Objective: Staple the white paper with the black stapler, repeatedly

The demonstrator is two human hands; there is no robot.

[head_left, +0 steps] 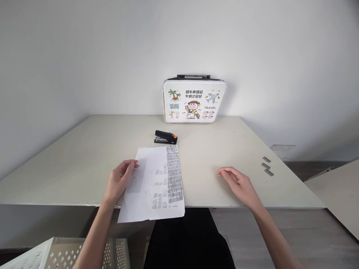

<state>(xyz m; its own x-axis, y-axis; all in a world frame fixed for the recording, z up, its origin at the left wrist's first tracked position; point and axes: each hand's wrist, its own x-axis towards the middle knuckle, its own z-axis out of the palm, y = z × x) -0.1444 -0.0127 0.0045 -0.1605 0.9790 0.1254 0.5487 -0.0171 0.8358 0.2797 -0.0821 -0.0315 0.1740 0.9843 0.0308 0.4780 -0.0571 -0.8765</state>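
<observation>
My left hand (121, 180) is at the left edge of some printed papers (153, 186), its fingers curled together and their tips over the sheet. I see nothing held in it, and whether it touches the paper is unclear. The papers carry a dense band of print down the right side and stick out past the table's front edge. Just beyond them lies a black stapler (166, 137) with an orange part. To the right, my right hand (237, 184) is over the bare tabletop, fingers curled and thumb near the fingertips, with nothing visible in it.
Several strips of staples (266, 166) lie at the right of the pale table (98, 149). A white case with cartoon prints (195, 101) stands against the wall at the back. Below the table at left is a white perforated basket (63, 256).
</observation>
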